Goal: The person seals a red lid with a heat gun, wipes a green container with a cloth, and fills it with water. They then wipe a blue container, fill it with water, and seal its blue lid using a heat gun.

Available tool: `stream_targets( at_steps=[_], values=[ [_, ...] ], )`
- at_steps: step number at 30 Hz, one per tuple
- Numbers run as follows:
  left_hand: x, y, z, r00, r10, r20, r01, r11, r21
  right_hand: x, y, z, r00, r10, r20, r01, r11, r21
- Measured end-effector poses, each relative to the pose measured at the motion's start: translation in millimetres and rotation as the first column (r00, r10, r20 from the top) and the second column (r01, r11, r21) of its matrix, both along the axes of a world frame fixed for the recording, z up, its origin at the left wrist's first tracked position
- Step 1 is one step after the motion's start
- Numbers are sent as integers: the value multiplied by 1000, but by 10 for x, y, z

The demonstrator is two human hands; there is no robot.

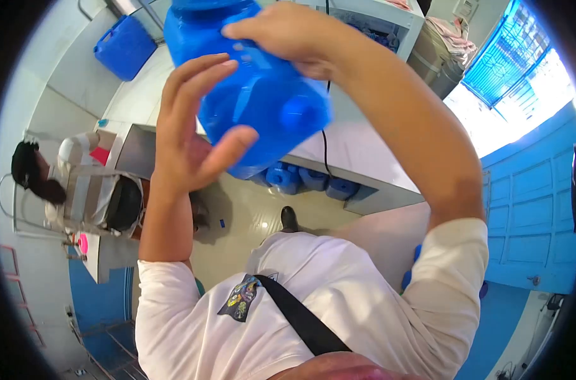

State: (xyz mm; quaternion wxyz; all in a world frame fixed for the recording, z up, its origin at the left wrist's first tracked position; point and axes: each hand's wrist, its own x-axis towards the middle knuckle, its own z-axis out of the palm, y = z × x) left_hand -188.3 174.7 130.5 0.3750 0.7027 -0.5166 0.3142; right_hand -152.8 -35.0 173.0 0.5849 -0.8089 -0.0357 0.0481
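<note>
R grip (291, 38) holds the blue jug (256, 95) near its top; L grip (183, 136) is wide w/ fingers spread by the jug, touch unclear. White desk (370, 149) is below R grip.

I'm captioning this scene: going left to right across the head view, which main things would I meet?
Another person, the large blue container, the pinkish cloth, the blue door.
</note>
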Motion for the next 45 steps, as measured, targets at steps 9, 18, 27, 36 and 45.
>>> stream_targets(
  at_steps=[9,18,27,36,45],
  values=[
    [1185,567,-38,940,328,92,-340,924,177,512,-87,-276,778,359,515,-220,924,-313],
    [2374,176,-279,899,432,-80,-434,901,-18,591,-2301,-1349,936,-303,178,349,737,-579],
    [2563,71,-446,872,467,150,-443,881,-168,1702,-2961,-2117,942,-304,142,227,265,-937],
    [2538,144,-252,882,462,97,-466,885,22,1902,-2953,-2490,890,-456,-4,121,244,-962],
    [2160,96,-207,862,507,-30,-505,862,43,1858,-2899,-2430,732,-625,272,561,325,-762]
  ],
)
